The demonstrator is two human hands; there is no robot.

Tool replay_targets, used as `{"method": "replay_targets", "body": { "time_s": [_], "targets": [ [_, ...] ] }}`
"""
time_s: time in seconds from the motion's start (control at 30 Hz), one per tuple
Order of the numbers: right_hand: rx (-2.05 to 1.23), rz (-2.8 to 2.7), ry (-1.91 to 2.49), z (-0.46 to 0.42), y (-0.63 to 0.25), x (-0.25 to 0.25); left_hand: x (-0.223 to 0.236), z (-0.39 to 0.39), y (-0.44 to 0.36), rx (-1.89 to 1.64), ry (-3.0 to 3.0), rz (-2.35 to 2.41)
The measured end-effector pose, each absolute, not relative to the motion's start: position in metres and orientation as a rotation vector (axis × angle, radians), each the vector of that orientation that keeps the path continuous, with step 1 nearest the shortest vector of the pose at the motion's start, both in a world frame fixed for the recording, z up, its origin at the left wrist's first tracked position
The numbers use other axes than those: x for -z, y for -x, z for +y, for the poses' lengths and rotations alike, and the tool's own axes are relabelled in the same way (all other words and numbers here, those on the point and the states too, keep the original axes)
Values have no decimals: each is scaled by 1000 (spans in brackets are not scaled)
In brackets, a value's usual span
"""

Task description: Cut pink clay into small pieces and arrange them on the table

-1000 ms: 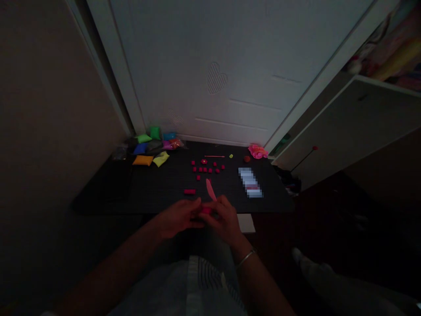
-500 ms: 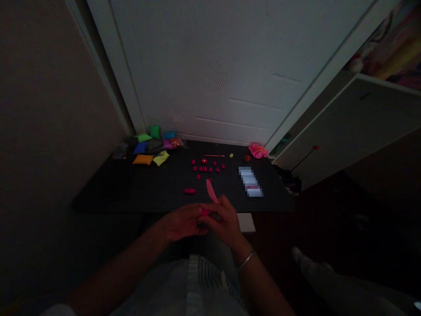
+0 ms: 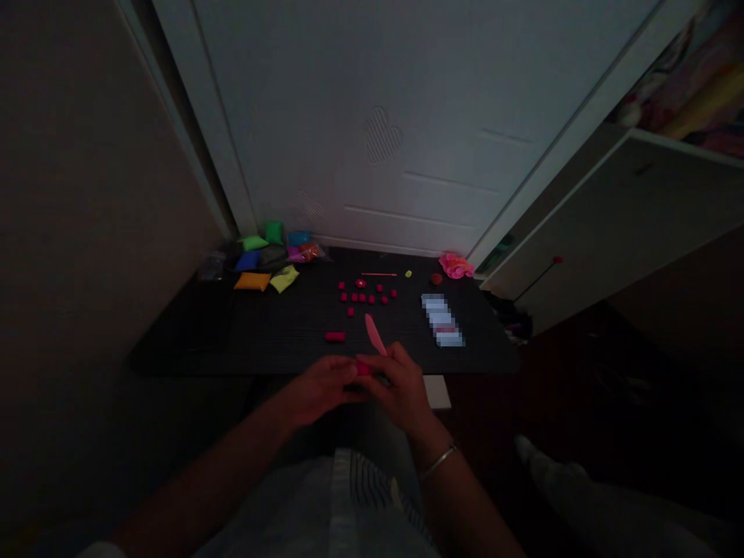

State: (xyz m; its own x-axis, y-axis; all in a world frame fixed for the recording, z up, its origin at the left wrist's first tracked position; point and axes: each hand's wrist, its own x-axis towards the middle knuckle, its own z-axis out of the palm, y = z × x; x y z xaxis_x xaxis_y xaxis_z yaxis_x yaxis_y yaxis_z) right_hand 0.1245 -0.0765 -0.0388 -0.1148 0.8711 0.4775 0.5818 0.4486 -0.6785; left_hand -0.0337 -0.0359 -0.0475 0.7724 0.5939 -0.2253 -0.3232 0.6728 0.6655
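Both my hands meet at the near edge of a dark table. My left hand and my right hand pinch a small piece of red clay between their fingertips. My right hand also grips a pink plastic knife whose blade points up and away. A short red clay roll lies on the table just beyond my left hand. Farther back lie several small red clay pieces.
Coloured clay packets are heaped at the table's back left corner. A thin pink stick, a pink clay flower and a blurred flat object lie at the back right. A white door stands behind, a white cabinet at right.
My hands have kept working the red clay piece, fingers shifting slightly; they sit a little higher than half a second ago. Nothing on the table has moved.
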Motion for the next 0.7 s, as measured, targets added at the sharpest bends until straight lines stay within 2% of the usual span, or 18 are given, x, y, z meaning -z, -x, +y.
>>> {"method": "replay_targets", "body": {
  "time_s": [0.4, 0.7],
  "targets": [
    [-533, -1822, 1232, -77, -128, 32, 37, -35, 39, -538, -759, 550],
    [-443, -1987, 1279, -80, -127, 26, 39, -34, 41, -499, -738, 541]
  ]
}}
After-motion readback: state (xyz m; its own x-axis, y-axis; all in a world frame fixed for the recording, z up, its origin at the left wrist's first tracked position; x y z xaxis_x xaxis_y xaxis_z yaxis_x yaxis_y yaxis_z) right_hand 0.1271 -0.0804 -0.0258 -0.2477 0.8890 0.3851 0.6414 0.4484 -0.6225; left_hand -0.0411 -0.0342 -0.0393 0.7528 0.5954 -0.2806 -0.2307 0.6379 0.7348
